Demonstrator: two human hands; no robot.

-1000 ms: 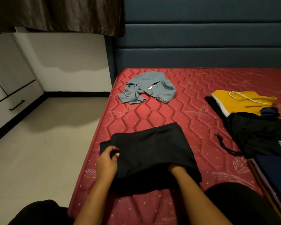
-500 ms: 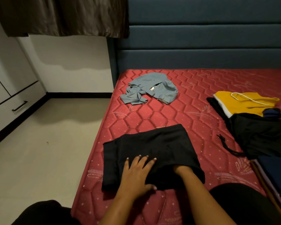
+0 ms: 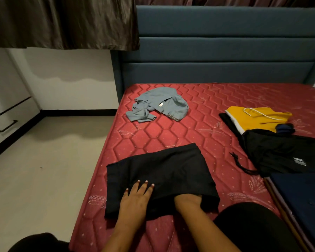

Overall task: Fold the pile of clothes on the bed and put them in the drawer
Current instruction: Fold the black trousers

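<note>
Mid-fold on the black soft fabric garment (image 3: pixel 162 177), which lies on the red quilted mattress of the bed (image 3: pixel 216 110), near its front-left edge, just in front of me. My left grip (image 3: pixel 136 199) is released: fingers straight and spread, palm flat on the near-left part of the cloth, pressing it down. My right grip (image 3: pixel 186 200) is tucked under the near-right edge up to the wrist. The fingers are hidden, so I cannot tell if they clutch cloth or lie flat. Judging by that, this is the smoothing or next-fold step, not stacking yet. The next move likely calls for keeping the left palm as an anchor and letting the right one lift or turn its edge over without dragging the layers. The edges need to line up, and soft fabric will slump. The crumpled grey-blue garment (image 3: pixel 158 106) sits farther up the bed, apart and unfolded. To the right are a folded yellow piece (image 3: pixel 258 119), a black drawstring item (image 3: pixel 280 151) and a flat navy piece (image 3: pixel 302 197). The white cabinet drawer with a dark handle (image 3: pixel 7 126) is at far left across the floor, closed, so putting away seems a long way off.
</note>
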